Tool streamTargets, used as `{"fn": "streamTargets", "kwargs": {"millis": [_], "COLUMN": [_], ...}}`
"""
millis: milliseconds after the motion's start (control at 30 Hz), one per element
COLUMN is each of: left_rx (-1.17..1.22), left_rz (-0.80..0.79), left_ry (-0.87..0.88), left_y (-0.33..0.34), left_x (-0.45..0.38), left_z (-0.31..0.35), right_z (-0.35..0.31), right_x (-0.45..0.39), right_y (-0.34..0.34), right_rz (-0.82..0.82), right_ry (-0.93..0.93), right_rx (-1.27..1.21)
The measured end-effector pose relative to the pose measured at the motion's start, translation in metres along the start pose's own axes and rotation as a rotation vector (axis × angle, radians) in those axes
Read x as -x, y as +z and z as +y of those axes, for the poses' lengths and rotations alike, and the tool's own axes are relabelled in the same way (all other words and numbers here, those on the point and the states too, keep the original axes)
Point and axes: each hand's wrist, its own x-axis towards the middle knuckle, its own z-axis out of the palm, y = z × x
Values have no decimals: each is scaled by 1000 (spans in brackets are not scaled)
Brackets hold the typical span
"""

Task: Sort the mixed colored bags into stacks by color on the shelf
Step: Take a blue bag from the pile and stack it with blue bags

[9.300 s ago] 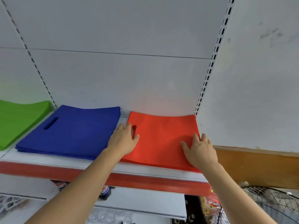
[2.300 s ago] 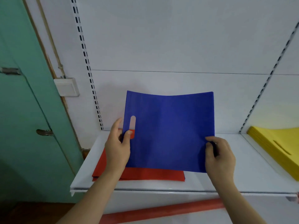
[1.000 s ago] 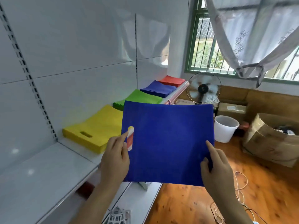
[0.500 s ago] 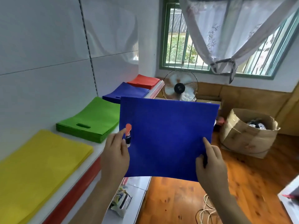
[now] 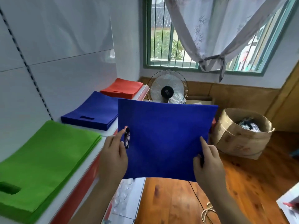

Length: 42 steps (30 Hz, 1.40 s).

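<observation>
While both hands pinch the loose blue bag (image 5: 163, 141) by its lower corners, I hold it up flat in front of me, off the shelf (image 5: 106, 135) and out over the floor. My left hand (image 5: 113, 157) grips the edge beside the handle slot, forefinger lying along it; my right hand (image 5: 207, 160) clamps the opposite corner, thumb behind and fingers in front.

The step in hand, as I judge it, is carrying this bag to the blue stack (image 5: 93, 110), which lies on the shelf between the green stack (image 5: 42, 160) and the red stack (image 5: 123, 88). To do it well I would keep the sheet taut between both hands so it does not fold, swing it left over the blue pile, turn it so its slot sits over the pile's slot at the near edge, lower it flat, square the edges, and only then let go. The cloth is limp and light, so I expect a one-handed drop would land crooked.

Counted: one bag in the air, three stacks in sight (one green, one blue, one red), two hands. The number of bags inside each stack I cannot tell
</observation>
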Motion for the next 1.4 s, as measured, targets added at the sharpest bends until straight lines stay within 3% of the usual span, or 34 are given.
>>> {"fn": "streamTargets", "kwargs": {"millis": [400,933,1233,1400], "left_rx": [-174,-416,-638,-815], "left_rz": [145,500,606,578], "left_ry": [-238,-407,-682,-891], "left_y": [100,83,64,65], "left_x": [-117,-217,-217,-218], "left_z": [-32,-115,-140,-151], "right_z": [40,-67,-134,-158], "right_x": [-208,-372,-406,-418], "right_y": [115,318,408,445], "right_rz": [-191,-389,-634,-795], "right_ry": [-186,-553,-716,-858], "right_rx": [-135,-341,-457,-439]}}
